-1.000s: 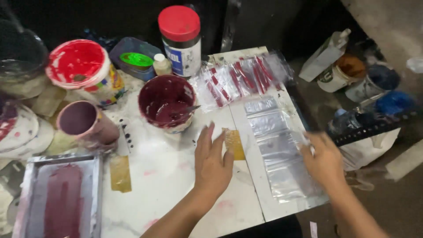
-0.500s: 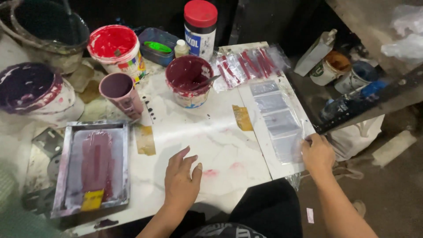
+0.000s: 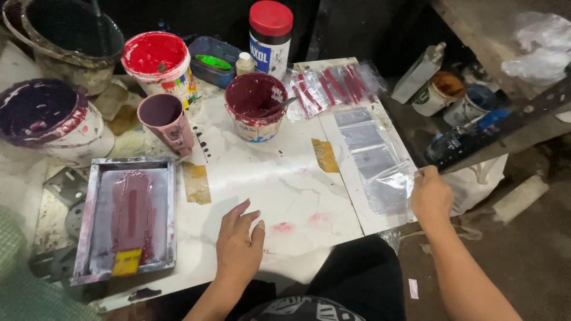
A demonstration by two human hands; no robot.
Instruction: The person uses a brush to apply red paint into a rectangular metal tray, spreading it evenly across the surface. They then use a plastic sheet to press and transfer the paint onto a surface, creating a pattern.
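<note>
Clear plastic sleeves (image 3: 375,160) are lying in a row on a white board (image 3: 351,184) at about 3 o'clock on the table (image 3: 279,184). The right hand (image 3: 431,196) is pinching the near sleeve's right edge with fingers closed on it, lifting that edge slightly. The left hand (image 3: 238,246) is resting palm down on the table at 6 o'clock, fingers loosely spread, holding nothing.

At 1 o'clock, just beyond the row, printed sleeves (image 3: 333,86) with dark red stripes are lying fanned. A maroon paint tub (image 3: 257,113) with a stick in it is standing at 12 o'clock, between the hands and a red-lidded jar (image 3: 270,35). A small mauve cup (image 3: 166,122) is sitting at 10 o'clock, a red paint tub (image 3: 157,59) behind it, and a blue tray (image 3: 211,62) with green inside beside that. A purple-stained bucket (image 3: 50,122) is sitting at 9 o'clock, a dark pail (image 3: 68,41) beyond it. A framed screen (image 3: 128,220) smeared maroon, with a yellow squeegee (image 3: 126,263) on it, is lying at 8 o'clock, well apart from the left hand. Tape strips (image 3: 326,156) are sticking to the table.

The table is white, marbled and paint-stained. On the grey floor at 2 o'clock, paint pots (image 3: 458,98) and a white bottle (image 3: 419,72) are standing.
</note>
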